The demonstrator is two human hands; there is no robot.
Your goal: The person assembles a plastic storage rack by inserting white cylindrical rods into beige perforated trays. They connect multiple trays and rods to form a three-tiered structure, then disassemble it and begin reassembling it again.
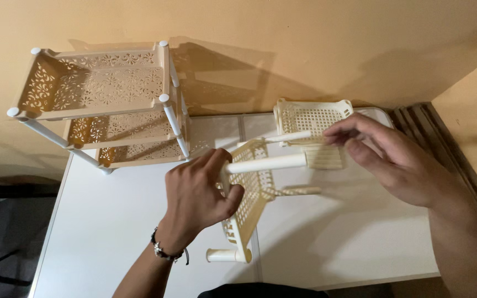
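Head view: white table (111, 221) against tan wall (305, 33); left hand (197, 196) grips cream shelf tray (249, 204); right hand (393, 160) pinches its post (288, 136).

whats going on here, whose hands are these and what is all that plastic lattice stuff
There is one picture, taken by a camera worn on a person's head, looking down at their own two bare hands. No machine is involved. The left hand, with a bracelet at the wrist, grips a cream lattice tray tipped on its edge, with white poles sticking out of it. The right hand pinches the far end of the tray's upper poles. Below them is a white table. At the back left stands a finished shelf rack of the same trays and poles, three levels high. Another loose tray lies behind the hands by the wall.
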